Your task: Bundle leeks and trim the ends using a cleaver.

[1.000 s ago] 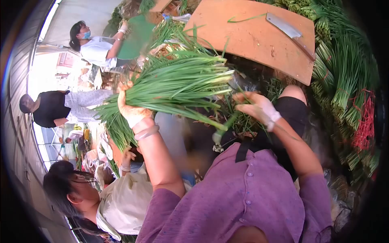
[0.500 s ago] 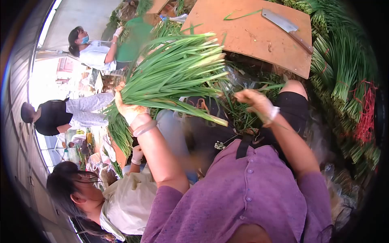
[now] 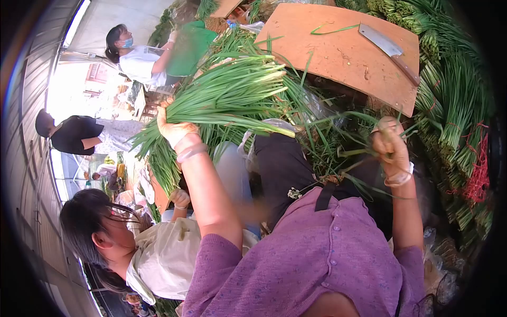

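Observation:
My left hand [image 3: 175,127] is wrapped round a large bunch of garlic chives [image 3: 232,92], held by the leafy part with the pale stem ends toward the right. My right hand [image 3: 390,145], to the right above my lap, is closed on a few loose chive leaves [image 3: 348,153], which stick out on both sides of the fist. Both hands wear thin, pale gloves with bands at the wrists. Below and between the hands, a tangle of loose leaves [image 3: 322,134] lies over plastic and my dark trousers.
A wooden board [image 3: 338,58] ahead bears a cleaver [image 3: 388,47] and a stray leaf. Tied chive bundles [image 3: 449,100] are stacked on the right beside red netting [image 3: 478,174]. A co-worker [image 3: 158,253] sits close on my left; two other people [image 3: 145,66] are farther off.
My right hand has moved right, away from the bunch's stem ends, with loose leaves trailing from it. My left hand still holds the bunch. The whole view has shifted slightly.

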Tool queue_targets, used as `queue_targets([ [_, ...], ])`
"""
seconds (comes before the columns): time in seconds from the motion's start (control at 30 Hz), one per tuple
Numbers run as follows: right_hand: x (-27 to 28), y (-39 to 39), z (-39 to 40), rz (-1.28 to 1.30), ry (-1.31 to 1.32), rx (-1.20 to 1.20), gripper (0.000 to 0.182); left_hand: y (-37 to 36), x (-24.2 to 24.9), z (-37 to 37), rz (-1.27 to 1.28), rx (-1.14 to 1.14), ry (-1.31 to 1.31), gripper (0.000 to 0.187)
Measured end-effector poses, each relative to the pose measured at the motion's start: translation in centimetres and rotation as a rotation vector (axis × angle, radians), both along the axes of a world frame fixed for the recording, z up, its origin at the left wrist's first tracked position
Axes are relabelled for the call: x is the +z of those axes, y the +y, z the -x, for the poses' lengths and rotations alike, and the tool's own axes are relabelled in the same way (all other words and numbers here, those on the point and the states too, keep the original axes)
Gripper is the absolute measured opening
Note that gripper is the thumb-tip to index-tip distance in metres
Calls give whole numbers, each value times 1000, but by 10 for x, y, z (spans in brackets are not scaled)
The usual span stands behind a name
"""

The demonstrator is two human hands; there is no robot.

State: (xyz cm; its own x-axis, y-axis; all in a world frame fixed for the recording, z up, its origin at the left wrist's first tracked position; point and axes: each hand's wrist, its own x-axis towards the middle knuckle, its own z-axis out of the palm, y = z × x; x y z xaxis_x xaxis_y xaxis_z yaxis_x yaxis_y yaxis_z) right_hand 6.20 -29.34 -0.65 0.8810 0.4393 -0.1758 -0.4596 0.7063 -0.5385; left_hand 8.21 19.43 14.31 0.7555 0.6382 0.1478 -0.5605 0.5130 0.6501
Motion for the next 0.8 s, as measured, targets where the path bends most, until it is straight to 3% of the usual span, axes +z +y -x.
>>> queue_targets([
  [0.03, -2, 3, -6, 283, -191, 98, 31, -13, 0, -2, -33, 4, -24, 9],
  [0.07, 32, 19, -3, 334, -102, 184, 29, -25, 1, -5, -69, 9, -47, 9],
  [0.1, 37, 37, -3, 491, -169, 73, 27, -37, 2, -6, -70, 5, -47, 9],
  [0.13, 48, 46, -11, 612, -339, 162, 23, -51, 3, -8, -60, 20, -18, 8],
  [0.17, 73, 59, -10, 682, -314, 190, 18, -66, 4, -8, -48, 35, 9, 9],
  [0.2, 59, 76, -14, 692, -532, 98, 19, -87, 8, -5, -45, 6, 10, 15],
  [0.23, 64, 89, -20, 885, -896, -25, 28, -100, 7, -5, -42, 2, 5, 15],
  [0.27, 71, 107, -17, 931, -1018, -164, 34, -111, 5, -5, -75, -11, 0, 19],
  [0.3, 71, 122, -25, 936, -1265, -418, 36, -124, 3, -5, -108, -23, -1, 24],
  [0.37, 98, 142, -26, 1276, -1251, -176, 38, -153, 4, -1, -7, -31, 44, 30],
  [0.47, 89, 160, -42, 1241, -1412, -170, 29, -172, 2, 0, -34, 43, 175, 33],
  [0.53, 88, 145, -45, 729, -1066, -297, 22, -160, -7, 0, -36, 2, 159, 34],
  [0.57, 111, 123, -36, 520, -634, -204, 26, -144, -12, 1, -27, -46, 139, 34],
  [0.6, 114, 100, -42, 51, -296, -178, 25, -130, -14, 4, -19, -67, 95, 32],
  [0.63, 96, 77, -48, 257, -305, -377, 20, -115, -15, 8, -12, -87, 53, 31],
  [0.67, 82, 54, -62, 67, -355, -477, 17, -98, -19, 9, -61, -95, 20, 27],
  [0.7, 77, 42, -67, 37, -369, -504, 16, -92, -18, 11, -9, -115, -19, 27],
  [0.77, 50, 19, -81, 371, -385, -323, 14, -96, -7, 20, -11, -190, 16, 23],
  [0.8, 34, 31, -85, 473, -521, -334, 15, -92, -8, 20, -24, -223, -2, 20],
])
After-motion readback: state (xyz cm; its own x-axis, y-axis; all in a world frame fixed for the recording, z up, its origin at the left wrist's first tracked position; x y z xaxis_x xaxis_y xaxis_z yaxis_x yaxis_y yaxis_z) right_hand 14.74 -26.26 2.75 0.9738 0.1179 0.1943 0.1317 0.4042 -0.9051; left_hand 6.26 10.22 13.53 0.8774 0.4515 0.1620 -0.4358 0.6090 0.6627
